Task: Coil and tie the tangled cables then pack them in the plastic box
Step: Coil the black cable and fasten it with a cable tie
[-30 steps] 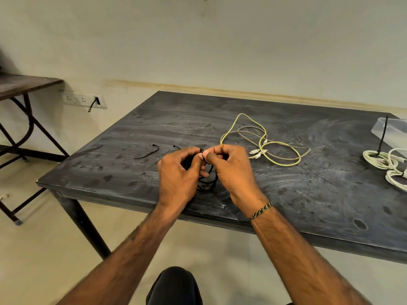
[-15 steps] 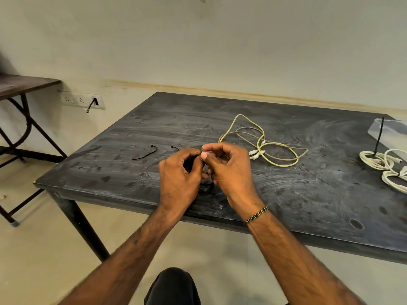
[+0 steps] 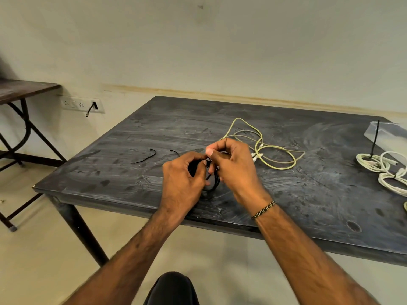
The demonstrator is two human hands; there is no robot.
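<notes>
A coiled black cable (image 3: 213,183) hangs between my two hands just above the dark table (image 3: 308,194). My left hand (image 3: 184,179) grips the coil's left side. My right hand (image 3: 234,166) pinches its top, thumb and forefinger closed on a thin black tie. Most of the coil is hidden by my fingers. A loose yellow-green cable (image 3: 271,150) lies tangled behind my right hand. Coiled white cables (image 3: 383,170) lie at the right edge, one with a black tie (image 3: 374,139) standing up. The clear plastic box (image 3: 387,134) sits at the far right.
Two spare black ties (image 3: 144,158) (image 3: 175,152) lie on the table left of my hands. A second table (image 3: 22,91) stands at the left by the wall, beside a socket strip (image 3: 81,104). My knee (image 3: 174,289) shows below the table's front edge.
My right hand has risen slightly and shifted its pinch at the top of the black coil. My left hand keeps its grip. The other cables lie as before.
</notes>
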